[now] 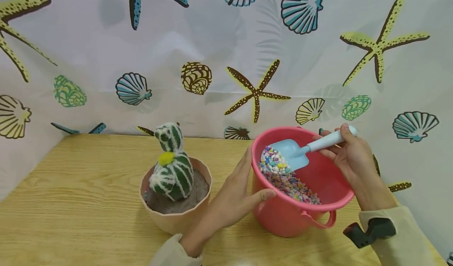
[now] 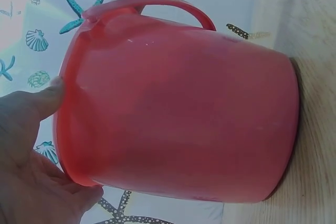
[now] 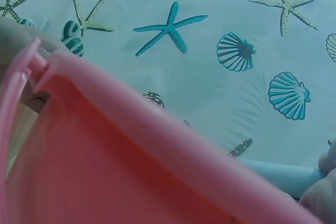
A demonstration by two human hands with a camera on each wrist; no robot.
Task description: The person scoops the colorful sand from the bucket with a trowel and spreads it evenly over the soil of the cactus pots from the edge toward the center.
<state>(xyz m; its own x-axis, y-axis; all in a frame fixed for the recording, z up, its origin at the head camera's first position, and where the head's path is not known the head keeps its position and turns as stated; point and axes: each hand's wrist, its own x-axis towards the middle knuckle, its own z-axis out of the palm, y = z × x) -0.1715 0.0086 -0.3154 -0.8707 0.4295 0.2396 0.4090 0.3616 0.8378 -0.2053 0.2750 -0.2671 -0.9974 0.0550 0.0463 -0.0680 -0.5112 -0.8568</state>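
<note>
My right hand (image 1: 354, 156) grips the white handle of a light blue toy shovel (image 1: 291, 152), whose blade holds small multicoloured pebbles (image 1: 274, 161) inside the pink bucket (image 1: 283, 215). More pebbles (image 1: 297, 187) lie at the bottom of the bucket. With thumb and fingers spread and mostly straight, my left hand (image 1: 230, 199) touches the bucket's near left rim. The left wrist view shows this hand (image 2: 31, 150) against the rim. In the right wrist view the bucket wall (image 3: 94, 166) hides the blade; only part of the shovel handle (image 3: 286, 177) shows.
Left of the bucket stands a flowerpot (image 1: 173, 220) of grey soil with a knitted green cactus (image 1: 173, 175) bearing a yellow flower. Both containers rest on a wooden table (image 1: 78, 203). Behind hangs a white cloth (image 1: 205, 34) printed with shells and starfish.
</note>
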